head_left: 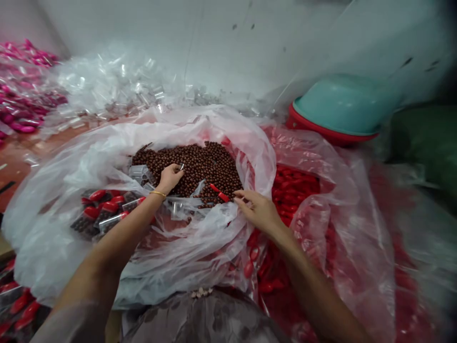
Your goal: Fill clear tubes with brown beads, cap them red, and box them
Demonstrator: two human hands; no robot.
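Brown round beads (193, 166) lie heaped in a large translucent plastic bag (107, 133). Over the left part of the heap is my left hand (171, 178), its fingers pinched on a small clear piece (182, 166) that shows only in part. My right hand (253, 205) is at the right edge of the beads, thumb and forefinger close together near a red piece (223, 196); what they grip, if anything, is too small to name. Clear containers (141, 172) rest beside the beads at the left. Bead-filled containers with red caps (109, 207) lie nearer me.
Red pieces (296, 188) fill a bag on the right. A teal basin (346, 105) sits on a red one (332, 136) at the back right. Clear containers (117, 88) are piled along the wall, with pink pieces (26, 112) at the far left.
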